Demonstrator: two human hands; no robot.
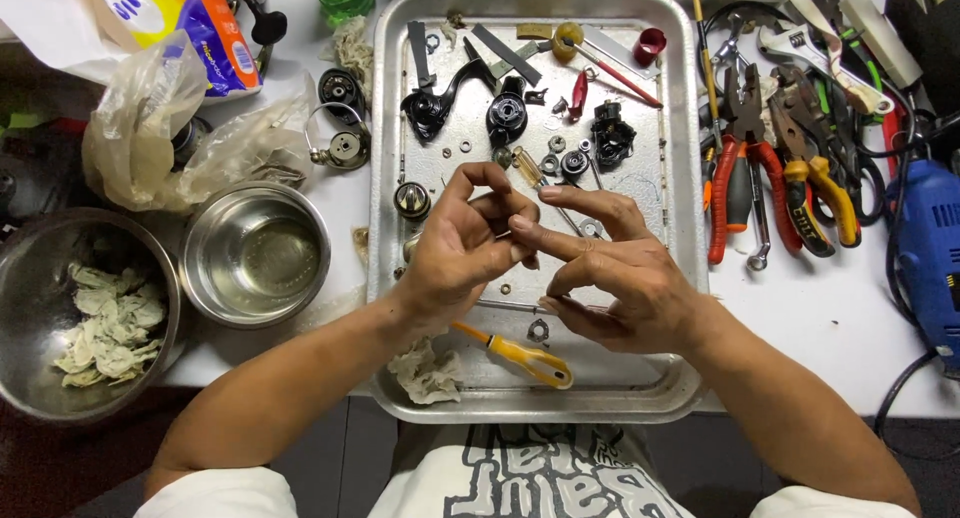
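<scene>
Both my hands meet above the middle of a metal tray (680,278). My left hand (460,253) has its fingers curled, pinching something small that I cannot make out. My right hand (615,283) reaches in from the right, its index finger touching the left fingertips. Under my hands lie a yellow-handled screwdriver (520,356), a crumpled rag (428,370) and a small metal gear (538,329). Farther up the tray are black machine parts (507,113), a black curved handle piece (440,98), washers and small round pieces.
Two steel bowls stand left of the tray, the small one (255,253) empty, the larger one (85,313) holding used wipes. Plastic bags (150,118) lie at top left. Pliers and wrenches (780,168) are piled right of the tray, beside a blue power tool (925,248).
</scene>
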